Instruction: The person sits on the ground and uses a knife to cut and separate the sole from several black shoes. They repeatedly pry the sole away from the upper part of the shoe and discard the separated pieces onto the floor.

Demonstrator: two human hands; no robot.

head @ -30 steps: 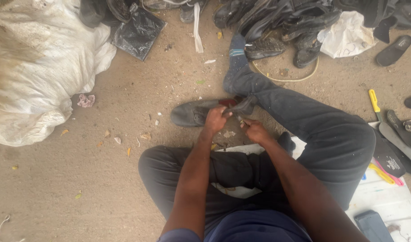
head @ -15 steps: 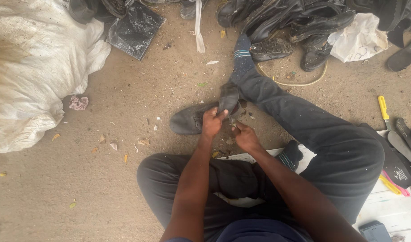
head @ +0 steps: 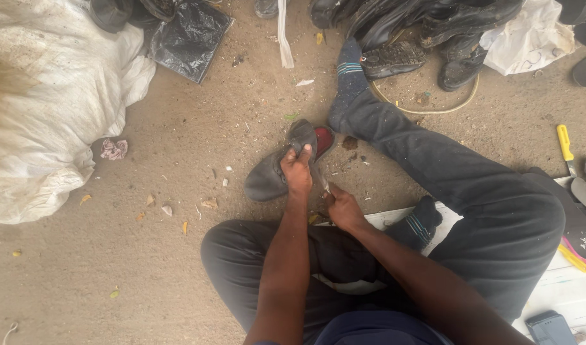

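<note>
A worn grey shoe (head: 281, 167) with a red lining lies on the dirt floor (head: 178, 255) between the legs, the left hand (head: 298, 170) clamped over its upper, the right hand (head: 344, 207) pinching a small blade, the cutting apparently unfinished.

The shoe (head: 273, 176) is dark grey with a red lining. The sack (head: 50, 108) is dirty white, the bag (head: 189, 38) glossy black. The trousers (head: 459, 179) are black; the sock (head: 349, 70) is dark blue with teal stripes, it seems. The knife (head: 564, 144) has a yellow handle.
</note>
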